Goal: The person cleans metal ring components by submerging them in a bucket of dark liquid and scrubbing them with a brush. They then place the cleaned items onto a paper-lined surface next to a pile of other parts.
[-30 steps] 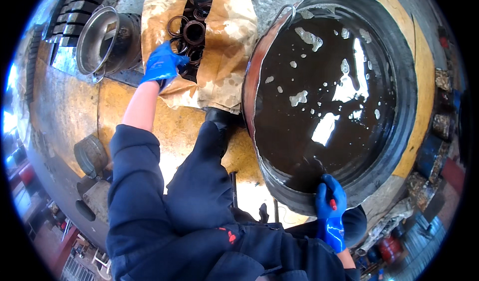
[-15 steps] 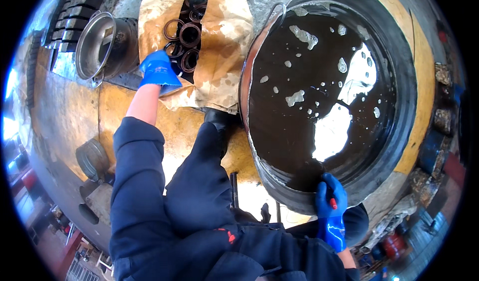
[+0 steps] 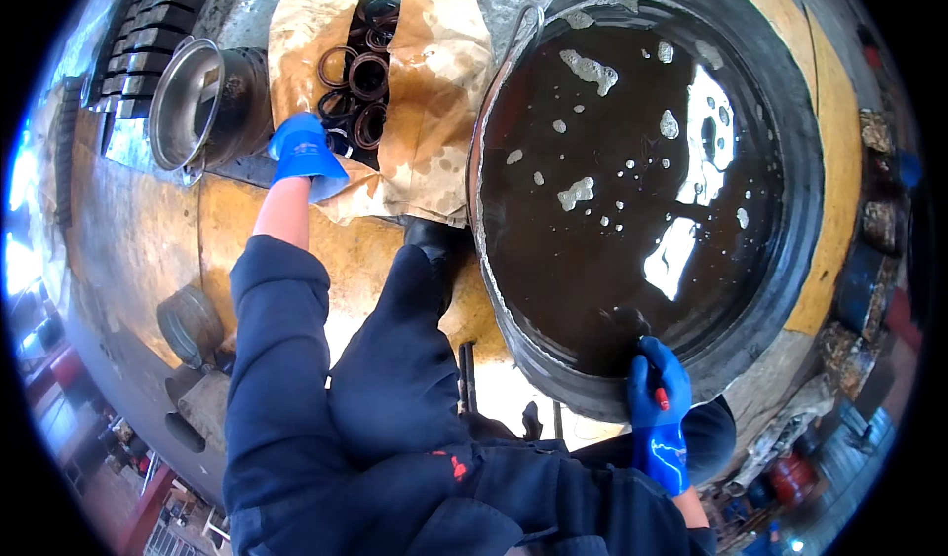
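My left hand (image 3: pixel 308 151), in a blue rubber glove, rests at the left edge of an opened brown paper sack (image 3: pixel 434 112); its fingers are hidden by the glove's back and cuff. Through the sack's opening, several dark brown ring-shaped parts (image 3: pixel 369 77) show. At the near rim of a large round metal tub (image 3: pixel 726 368), my gloved right hand (image 3: pixel 657 383) is closed around a tool with a red handle (image 3: pixel 662 398). The tool's far end is hidden by the hand and the dark liquid (image 3: pixel 553 270), which carries patches of foam.
A metal pot (image 3: pixel 188 102) with a wire handle stands left of the sack, beside a thick black treaded strip (image 3: pixel 148 42). A smaller metal can (image 3: pixel 190 324) sits at lower left. My dark boot (image 3: pixel 434 245) is between sack and tub.
The view has shifted slightly. Near my right hand the liquid is stirred, and the bright reflection on it has shrunk. My left hand stays at the sack's edge.
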A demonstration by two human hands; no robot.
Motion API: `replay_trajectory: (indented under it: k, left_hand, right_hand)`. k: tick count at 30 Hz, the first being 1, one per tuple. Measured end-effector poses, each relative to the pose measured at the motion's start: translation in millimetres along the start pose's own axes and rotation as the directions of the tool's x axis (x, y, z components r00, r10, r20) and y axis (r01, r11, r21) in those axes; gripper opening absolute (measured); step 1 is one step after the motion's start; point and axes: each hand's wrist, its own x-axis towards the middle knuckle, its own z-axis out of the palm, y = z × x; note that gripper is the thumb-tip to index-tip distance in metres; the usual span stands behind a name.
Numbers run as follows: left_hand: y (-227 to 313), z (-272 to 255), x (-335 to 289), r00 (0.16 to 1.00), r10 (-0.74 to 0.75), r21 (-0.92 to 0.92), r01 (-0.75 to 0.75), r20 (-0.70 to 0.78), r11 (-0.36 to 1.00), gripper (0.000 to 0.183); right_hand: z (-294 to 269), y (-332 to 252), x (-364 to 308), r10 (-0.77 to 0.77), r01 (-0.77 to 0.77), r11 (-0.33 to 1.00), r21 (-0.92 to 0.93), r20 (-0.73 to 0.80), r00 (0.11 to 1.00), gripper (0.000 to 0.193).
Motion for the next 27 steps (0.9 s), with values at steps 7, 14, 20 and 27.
replay_trajectory:
  k: [7, 14, 20, 27]
  left_hand:
    - [-28.2, -10.2, -58.9, 0.986, -0.133, -0.811, -0.006, -0.103, 0.585, 0.035]
    - [-63.0, -15.1, -74.4, 0.987, -0.060, -0.866, -0.098, -0.146, 0.491, 0.024]
    - [-106.7, -6.1, -69.2, 0.990, -0.033, -0.833, -0.097, -0.137, 0.545, 0.030]
    - [-50.1, -51.0, -82.8, 0.991, -0.008, -0.725, -0.091, -0.131, 0.682, 0.035]
  right_hand:
    - [-0.9, -1.9, -2.0, -0.047, 0.046, 0.999, -0.009, -0.052, 0.998, 0.024]
    - [-3.3, -5.4, -2.3, -0.020, 0.023, 0.999, 0.040, -0.090, 0.996, 0.022]
    - [-5.7, -14.6, 5.4, -0.020, 0.025, 0.996, 0.084, -0.061, 0.998, 0.021]
    - [-3.6, -4.4, -1.6, 0.000, 0.003, 0.999, 0.036, -0.080, 0.997, 0.023]
